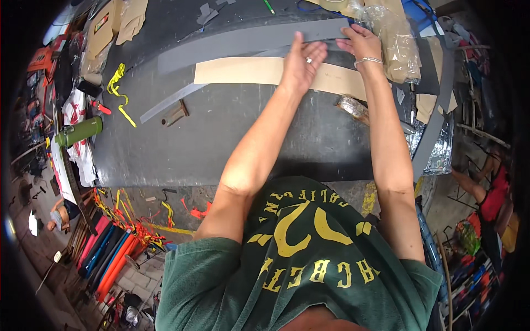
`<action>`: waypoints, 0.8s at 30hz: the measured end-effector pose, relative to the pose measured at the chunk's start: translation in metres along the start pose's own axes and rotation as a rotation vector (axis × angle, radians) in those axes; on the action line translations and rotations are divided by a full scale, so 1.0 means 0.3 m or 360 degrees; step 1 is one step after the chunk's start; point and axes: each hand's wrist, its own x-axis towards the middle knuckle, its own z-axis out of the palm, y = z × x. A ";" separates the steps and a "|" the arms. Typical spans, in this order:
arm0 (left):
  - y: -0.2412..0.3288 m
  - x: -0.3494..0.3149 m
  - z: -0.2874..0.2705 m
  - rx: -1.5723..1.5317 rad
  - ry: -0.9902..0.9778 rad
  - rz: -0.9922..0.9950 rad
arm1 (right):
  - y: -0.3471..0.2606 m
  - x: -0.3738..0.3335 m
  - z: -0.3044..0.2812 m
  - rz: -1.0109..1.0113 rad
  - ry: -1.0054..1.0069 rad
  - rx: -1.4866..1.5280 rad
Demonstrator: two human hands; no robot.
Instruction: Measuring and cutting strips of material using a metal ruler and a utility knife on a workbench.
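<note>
A long grey strip of sheet material (232,47) lies across the far part of the dark table. My right hand (361,45) has its fingers closed about the strip's right end. My left hand (302,65) is open, thumb and fingers apart, above the strip's near edge and holding nothing. Just nearer lies a tan cardboard strip (237,70), partly covered by my left hand and right forearm. A narrow grey strip (171,103) pokes out past its left end. Beside my right forearm is an object wrapped in clear plastic (353,108).
A small rusty metal piece (175,114), yellow webbing (116,83) and a green bottle (80,131) are on the left. Cardboard pieces (105,25) stand far left. Plastic-wrapped packages (395,52) and a hanging grey strip (433,132) are on the right. The dark table's (237,160) near edge faces my body.
</note>
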 end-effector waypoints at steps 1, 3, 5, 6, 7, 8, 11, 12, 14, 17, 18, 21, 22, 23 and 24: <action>0.026 0.007 -0.027 -0.0005 0.0005 0.0007 | 0.010 0.006 -0.007 0.0046 -0.0007 -0.0024; 0.076 0.010 -0.065 -0.0053 0.0191 0.0161 | 0.052 0.024 -0.048 0.0111 -0.0031 0.0001; 0.140 0.006 -0.119 -0.0033 0.0242 0.0194 | 0.093 0.038 -0.071 0.0190 0.0020 0.0027; 0.177 0.006 -0.150 -0.0021 0.0315 0.0259 | 0.113 0.041 -0.074 0.0204 0.0048 0.0024; 0.218 0.006 -0.181 -0.0008 0.0387 0.0323 | 0.131 0.043 -0.080 0.0209 0.0035 0.0030; 0.261 0.011 -0.218 -0.0016 0.0500 0.0358 | 0.152 0.049 -0.091 0.0199 0.0061 0.0025; 0.444 0.010 -0.369 -0.0006 0.0630 0.0520 | 0.171 0.054 -0.090 0.0161 0.0035 0.0040; 0.502 0.005 -0.413 -0.0001 0.0679 0.0573 | 0.180 0.057 -0.105 0.0151 0.0067 0.0033; 0.634 -0.003 -0.497 0.0001 0.0841 0.0658 | 0.183 0.049 -0.107 0.0146 0.0123 0.0020; 0.846 0.001 -0.639 0.0190 0.1043 0.0750 | 0.170 0.040 -0.099 0.0124 0.0138 -0.0011; 0.906 -0.002 -0.696 0.0279 0.1008 0.0780 | 0.168 0.038 -0.088 0.0124 0.0139 -0.0019; 1.008 0.022 -0.767 0.0462 0.1073 0.0768 | 0.162 0.032 -0.098 0.0076 0.0225 -0.0083; 1.026 0.025 -0.778 0.0503 0.1067 0.0810 | 0.162 0.034 -0.096 0.0106 0.0216 -0.0121; 1.059 0.022 -0.805 0.0542 0.1071 0.0871 | 0.160 0.045 -0.075 0.0137 0.0186 -0.0152; 1.060 0.021 -0.796 0.0629 0.1039 0.0957 | 0.151 0.044 -0.062 0.0116 0.0174 -0.0162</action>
